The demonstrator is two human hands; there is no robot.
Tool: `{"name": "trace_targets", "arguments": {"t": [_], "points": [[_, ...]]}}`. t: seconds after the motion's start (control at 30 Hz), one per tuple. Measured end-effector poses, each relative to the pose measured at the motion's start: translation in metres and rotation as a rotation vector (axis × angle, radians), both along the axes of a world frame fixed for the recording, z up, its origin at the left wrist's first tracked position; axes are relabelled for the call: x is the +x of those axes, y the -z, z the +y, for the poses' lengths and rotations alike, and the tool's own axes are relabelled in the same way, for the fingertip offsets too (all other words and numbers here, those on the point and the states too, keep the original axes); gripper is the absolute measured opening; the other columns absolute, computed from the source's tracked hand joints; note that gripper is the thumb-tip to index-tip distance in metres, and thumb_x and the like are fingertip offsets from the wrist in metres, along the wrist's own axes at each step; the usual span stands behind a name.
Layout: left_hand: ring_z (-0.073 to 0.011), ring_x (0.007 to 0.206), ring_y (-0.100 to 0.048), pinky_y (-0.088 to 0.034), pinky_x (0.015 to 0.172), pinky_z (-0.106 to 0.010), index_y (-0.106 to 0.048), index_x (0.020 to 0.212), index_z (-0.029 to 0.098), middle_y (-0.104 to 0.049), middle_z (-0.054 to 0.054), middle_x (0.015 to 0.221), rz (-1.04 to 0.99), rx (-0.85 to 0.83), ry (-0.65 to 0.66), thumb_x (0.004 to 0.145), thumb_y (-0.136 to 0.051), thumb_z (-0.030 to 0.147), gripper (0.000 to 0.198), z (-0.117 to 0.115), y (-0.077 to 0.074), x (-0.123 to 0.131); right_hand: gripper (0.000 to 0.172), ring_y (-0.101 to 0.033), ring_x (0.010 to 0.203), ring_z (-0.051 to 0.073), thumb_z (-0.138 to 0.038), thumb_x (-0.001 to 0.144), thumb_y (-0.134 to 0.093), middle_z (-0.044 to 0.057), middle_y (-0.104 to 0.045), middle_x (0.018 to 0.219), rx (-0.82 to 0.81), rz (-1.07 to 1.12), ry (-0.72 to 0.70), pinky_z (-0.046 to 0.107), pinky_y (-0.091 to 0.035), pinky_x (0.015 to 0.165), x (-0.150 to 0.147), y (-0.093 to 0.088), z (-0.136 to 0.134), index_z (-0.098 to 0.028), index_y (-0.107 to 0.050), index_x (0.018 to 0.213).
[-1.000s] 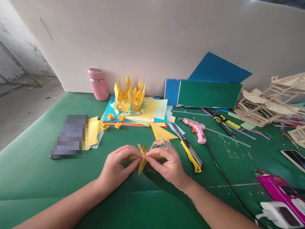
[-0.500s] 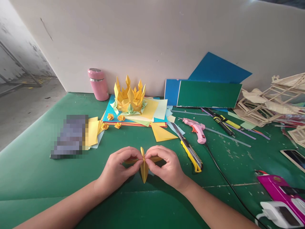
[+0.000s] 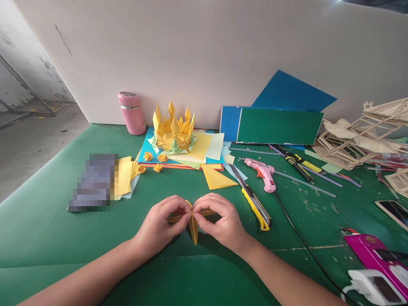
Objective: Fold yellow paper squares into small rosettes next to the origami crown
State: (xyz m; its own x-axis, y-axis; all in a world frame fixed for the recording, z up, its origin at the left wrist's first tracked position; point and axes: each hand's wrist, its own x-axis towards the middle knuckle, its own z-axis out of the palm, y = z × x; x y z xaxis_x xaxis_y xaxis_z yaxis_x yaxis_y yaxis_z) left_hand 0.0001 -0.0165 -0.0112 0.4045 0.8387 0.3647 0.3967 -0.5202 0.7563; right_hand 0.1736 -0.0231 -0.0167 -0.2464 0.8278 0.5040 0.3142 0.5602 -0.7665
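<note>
A folded yellow paper piece [image 3: 194, 231] with several narrow pointed arms is held just above the green table [image 3: 134, 272], near its front middle. My left hand [image 3: 164, 219] pinches it near the centre from the left, thumb and index finger together. From the right, my right hand [image 3: 219, 219] pinches the same centre, its fingertips almost touching those of the left. One arm points toward me; the side arms pass behind my fingers and are partly hidden.
Behind stand a yellow paper crown [image 3: 174, 131], small paper roses [image 3: 140, 169] and a pink flask [image 3: 132, 114]. To the right lie a yellow cutter [image 3: 255, 208], a pink glue gun [image 3: 261, 170] with its cable, and a magenta power strip [image 3: 369, 255].
The yellow piece has turned slightly between my fingers: its near arm's tip has shifted a little right and its far arm now leans left. Both hands keep their pinch.
</note>
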Motion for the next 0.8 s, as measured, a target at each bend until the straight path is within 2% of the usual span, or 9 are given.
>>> {"name": "trace_targets", "arguments": {"t": [0.27, 0.5, 0.8], "points": [[-0.0117, 0.063, -0.057, -0.048, 0.056, -0.02, -0.057, 0.071, 0.021, -0.06, 0.0, 0.072, -0.001, 0.045, 0.02, 0.082, -0.052, 0.013, 0.015, 0.0009, -0.0012, -0.0011, 0.012, -0.056, 0.064, 0.015, -0.014, 0.075, -0.058, 0.001, -0.061, 0.066, 0.016, -0.02, 0.048, 0.028, -0.047, 0.061, -0.0007, -0.0017, -0.0012, -0.021, -0.056, 0.066], [-0.0114, 0.066, -0.057, -0.049, 0.062, -0.021, -0.057, 0.074, 0.021, -0.059, 0.001, 0.073, 0.0, -0.003, 0.073, 0.085, -0.05, 0.012, 0.015, 0.0013, 0.0007, -0.002, 0.012, -0.056, 0.062, 0.014, -0.013, 0.075, -0.055, 0.0, -0.061, 0.066, -0.028, -0.015, -0.021, 0.025, -0.046, 0.061, -0.0007, 0.0004, -0.0017, -0.021, -0.054, 0.067], [-0.0117, 0.062, -0.054, -0.048, 0.059, -0.022, -0.057, 0.074, 0.021, -0.059, 0.001, 0.071, -0.007, -0.057, 0.059, 0.084, -0.051, 0.015, 0.012, -0.0016, 0.0025, -0.0018, 0.012, -0.057, 0.064, 0.014, -0.012, 0.074, -0.052, 0.0, -0.06, 0.069, -0.099, 0.052, -0.096, 0.026, -0.048, 0.062, -0.0003, -0.001, -0.0019, -0.022, -0.052, 0.069]]}}
